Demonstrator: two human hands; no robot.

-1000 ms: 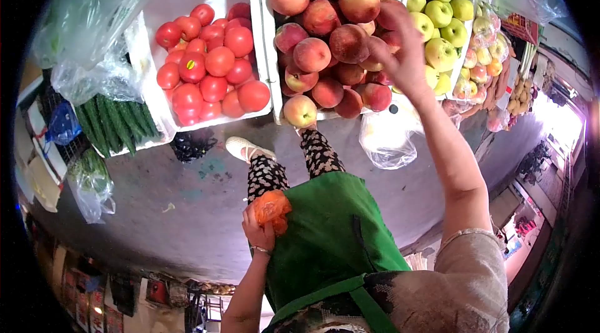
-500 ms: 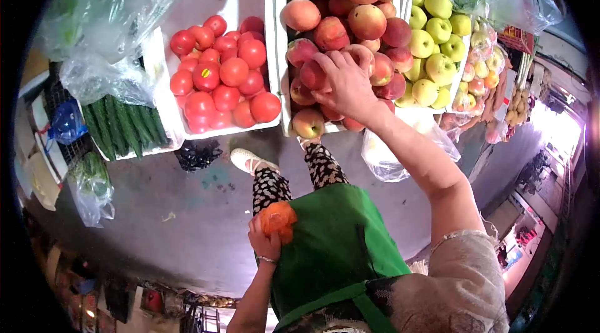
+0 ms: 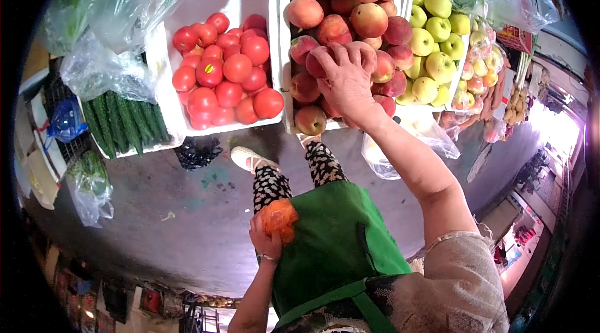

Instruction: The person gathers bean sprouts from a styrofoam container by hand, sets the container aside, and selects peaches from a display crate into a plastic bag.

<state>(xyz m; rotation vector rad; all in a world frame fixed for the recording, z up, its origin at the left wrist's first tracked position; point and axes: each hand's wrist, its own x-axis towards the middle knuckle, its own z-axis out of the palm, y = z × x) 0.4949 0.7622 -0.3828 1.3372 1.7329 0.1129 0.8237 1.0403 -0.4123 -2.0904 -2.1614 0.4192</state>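
Note:
My right hand [image 3: 351, 83] is in the white foam box of peaches [image 3: 333, 30], its fingers curled over a red peach [image 3: 317, 63] near the front left. Another peach [image 3: 362, 53] lies against the far side of the fingers. Down by my thigh, my left hand [image 3: 265, 239] is closed on a crumpled orange bundle [image 3: 279, 215]; whether it is a plastic bag or a cloth I cannot tell. The bundle rests against my green apron [image 3: 340, 227].
Left of the peaches stands a foam box of tomatoes [image 3: 225, 76], then cucumbers [image 3: 128, 121] partly under clear plastic bags [image 3: 103, 67]. Yellow-green apples [image 3: 437, 39] lie to the right. A clear bag [image 3: 412, 139] hangs at the front edge; a black bag [image 3: 199, 153] lies below.
My right hand has shifted slightly, and the peach under its fingers has moved a little away from me, showing more of the peach in front. My left hand keeps the orange bundle.

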